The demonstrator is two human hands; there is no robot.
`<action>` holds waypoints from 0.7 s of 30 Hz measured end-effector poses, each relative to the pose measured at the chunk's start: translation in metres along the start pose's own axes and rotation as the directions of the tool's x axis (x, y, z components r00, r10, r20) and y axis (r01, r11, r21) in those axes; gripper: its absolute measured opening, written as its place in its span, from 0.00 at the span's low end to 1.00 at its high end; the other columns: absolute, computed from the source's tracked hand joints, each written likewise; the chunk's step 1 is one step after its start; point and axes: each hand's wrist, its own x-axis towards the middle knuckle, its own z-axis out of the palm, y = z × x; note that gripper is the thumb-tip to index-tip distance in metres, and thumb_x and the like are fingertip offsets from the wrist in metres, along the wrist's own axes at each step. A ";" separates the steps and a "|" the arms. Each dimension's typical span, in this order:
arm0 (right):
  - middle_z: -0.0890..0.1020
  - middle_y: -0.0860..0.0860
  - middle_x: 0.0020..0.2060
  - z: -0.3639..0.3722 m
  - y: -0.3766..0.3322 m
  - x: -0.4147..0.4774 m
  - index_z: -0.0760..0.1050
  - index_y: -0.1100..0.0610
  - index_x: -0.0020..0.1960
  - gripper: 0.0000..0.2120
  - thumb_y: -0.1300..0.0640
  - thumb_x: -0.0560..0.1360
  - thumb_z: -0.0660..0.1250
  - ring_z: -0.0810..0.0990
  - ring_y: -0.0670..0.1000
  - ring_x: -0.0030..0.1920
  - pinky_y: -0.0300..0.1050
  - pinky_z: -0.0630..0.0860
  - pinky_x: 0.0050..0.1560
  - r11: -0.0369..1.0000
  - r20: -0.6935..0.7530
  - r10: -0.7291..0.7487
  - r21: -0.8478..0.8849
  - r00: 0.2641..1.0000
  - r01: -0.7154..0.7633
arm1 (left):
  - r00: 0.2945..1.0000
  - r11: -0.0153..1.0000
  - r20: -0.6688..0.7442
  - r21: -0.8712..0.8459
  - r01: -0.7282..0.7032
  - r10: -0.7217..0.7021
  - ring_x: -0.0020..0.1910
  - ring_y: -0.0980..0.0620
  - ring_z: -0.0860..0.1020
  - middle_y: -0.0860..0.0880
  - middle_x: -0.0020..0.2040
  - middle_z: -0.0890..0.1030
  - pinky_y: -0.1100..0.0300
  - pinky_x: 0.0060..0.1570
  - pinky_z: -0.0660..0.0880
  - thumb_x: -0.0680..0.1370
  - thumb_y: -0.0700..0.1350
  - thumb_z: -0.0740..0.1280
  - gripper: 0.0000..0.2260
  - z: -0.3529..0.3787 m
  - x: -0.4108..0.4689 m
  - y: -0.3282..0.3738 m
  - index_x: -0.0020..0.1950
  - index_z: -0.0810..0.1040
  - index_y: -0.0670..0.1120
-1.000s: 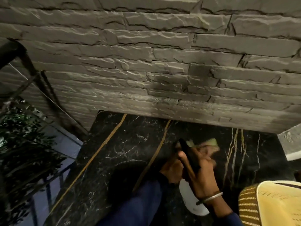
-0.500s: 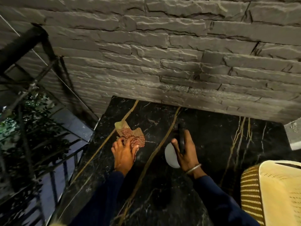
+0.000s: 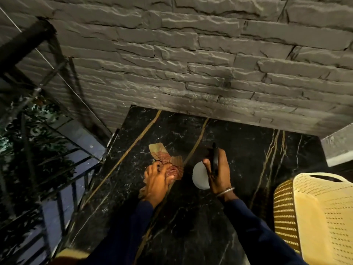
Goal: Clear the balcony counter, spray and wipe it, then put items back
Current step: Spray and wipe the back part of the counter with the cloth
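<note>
I see a rough grey stone wall (image 3: 191, 60) filling the upper half of my view, and below it the black marble bench (image 3: 238, 150) with gold veins running toward me. A black metal railing (image 3: 38, 131) drops away on the left with dark foliage behind it, and a cream perforated basket (image 3: 315, 217) stands at the bench's right edge. My two dark blue sleeves reach in from below. The left hand (image 3: 155, 182) lies palm down on the bench with its grip pressed onto the near end of a crumpled reddish-tan cloth (image 3: 166, 159), which spreads out beyond the fingertips toward the wall. Just to its right, the right hand (image 3: 217, 173), a thin bangle on its wrist, has its grip wrapped around the dark head of a spray bottle (image 3: 199, 176), whose white body shows left of the palm, near the cloth but apart from it.
</note>
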 end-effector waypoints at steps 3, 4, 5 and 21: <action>0.75 0.52 0.57 -0.014 0.003 -0.008 0.69 0.53 0.66 0.24 0.40 0.76 0.64 0.75 0.47 0.54 0.37 0.72 0.53 0.999 -0.008 0.010 -0.031 1.000 -0.010 | 1.000 0.997 -0.024 -0.077 0.013 -0.015 0.66 0.43 0.67 0.44 0.70 0.65 0.44 0.67 0.68 0.79 0.51 0.64 0.23 0.004 -0.008 0.010 0.74 0.65 0.55; 0.75 0.52 0.57 -0.019 0.003 -0.011 0.69 0.54 0.66 0.25 0.40 0.76 0.64 0.75 0.47 0.54 0.36 0.72 0.53 0.999 -0.010 0.014 -0.035 1.000 -0.014 | 0.999 0.992 -0.036 -0.128 0.021 -0.025 0.65 0.42 0.68 0.45 0.69 0.66 0.44 0.66 0.69 0.78 0.49 0.65 0.23 0.003 -0.010 0.012 0.73 0.65 0.55; 0.75 0.52 0.57 -0.024 0.001 -0.014 0.70 0.55 0.65 0.25 0.38 0.76 0.62 0.76 0.47 0.55 0.36 0.73 0.54 1.000 -0.023 0.012 -0.027 1.000 -0.012 | 0.998 0.984 -0.054 -0.175 0.017 -0.027 0.65 0.42 0.69 0.45 0.68 0.66 0.44 0.66 0.70 0.78 0.46 0.67 0.24 0.002 -0.012 0.014 0.73 0.66 0.55; 0.83 0.54 0.41 -0.249 -0.103 -0.060 0.78 0.56 0.56 0.20 0.41 0.75 0.65 0.82 0.54 0.41 0.50 0.75 0.38 0.921 -0.295 -0.117 -0.389 0.948 -0.007 | 0.662 0.569 -0.075 -0.445 -0.691 0.745 0.43 0.68 0.77 0.56 0.46 0.79 0.80 0.46 0.69 0.67 0.48 0.80 0.18 -0.162 -0.006 0.292 0.56 0.84 0.52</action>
